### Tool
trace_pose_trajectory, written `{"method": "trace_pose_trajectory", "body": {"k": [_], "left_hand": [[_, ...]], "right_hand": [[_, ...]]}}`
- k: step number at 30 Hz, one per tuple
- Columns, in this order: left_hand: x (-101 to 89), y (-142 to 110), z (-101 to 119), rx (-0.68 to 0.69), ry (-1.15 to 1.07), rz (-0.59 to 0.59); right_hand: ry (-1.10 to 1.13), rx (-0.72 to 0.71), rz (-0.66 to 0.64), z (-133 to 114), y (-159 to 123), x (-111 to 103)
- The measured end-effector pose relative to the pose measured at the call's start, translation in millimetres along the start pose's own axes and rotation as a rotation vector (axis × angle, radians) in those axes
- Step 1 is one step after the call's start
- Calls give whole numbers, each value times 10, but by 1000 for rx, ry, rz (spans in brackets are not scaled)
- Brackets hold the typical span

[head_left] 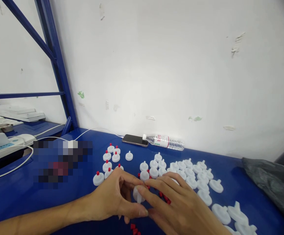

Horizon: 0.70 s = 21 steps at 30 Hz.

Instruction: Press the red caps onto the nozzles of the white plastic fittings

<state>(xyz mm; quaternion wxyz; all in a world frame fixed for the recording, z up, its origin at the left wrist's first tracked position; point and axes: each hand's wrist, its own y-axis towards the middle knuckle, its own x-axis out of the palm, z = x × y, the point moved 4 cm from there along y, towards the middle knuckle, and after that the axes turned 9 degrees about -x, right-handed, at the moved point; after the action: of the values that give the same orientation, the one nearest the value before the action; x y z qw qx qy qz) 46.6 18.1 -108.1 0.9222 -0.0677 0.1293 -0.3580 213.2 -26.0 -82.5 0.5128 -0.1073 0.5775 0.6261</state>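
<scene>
Between my hands is a white nozzle cap (137, 195), a round disc with a narrow spout. My left hand (118, 195) curls its thumb and fingers around it. From the other side, my right hand (173, 199) lays its index fingertip on the cap; its thumb is partly hidden below. Small red caps (165, 197) lie under the right hand and more red caps (134, 230) lie at the near edge of view. Beyond my left hand stand several white nozzle caps with red tips (107, 165). Plain white nozzle caps (191, 181) spread out on the right.
A bottle (167, 142) lies on its side by the wall, touching a charging phone (135, 140). A dark plastic bag (271, 182) covers the right side of the blue table (83, 195). A blue metal frame (58, 68) and white cables (31, 156) are at the left.
</scene>
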Motion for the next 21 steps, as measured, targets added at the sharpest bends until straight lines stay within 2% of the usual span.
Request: {"method": "trace_pose_trajectory", "body": {"k": [8, 14, 18, 21], "left_hand": [[77, 18, -82, 36, -107, -16], [127, 1, -49, 17, -157, -82], [121, -13, 23, 54, -130, -137], [87, -48, 57, 91, -64, -119]], "right_hand": [[3, 22, 50, -10, 44, -11], [14, 31, 46, 10, 28, -11], [40, 49, 15, 28, -10, 14], [34, 45, 9, 25, -21, 17]]}}
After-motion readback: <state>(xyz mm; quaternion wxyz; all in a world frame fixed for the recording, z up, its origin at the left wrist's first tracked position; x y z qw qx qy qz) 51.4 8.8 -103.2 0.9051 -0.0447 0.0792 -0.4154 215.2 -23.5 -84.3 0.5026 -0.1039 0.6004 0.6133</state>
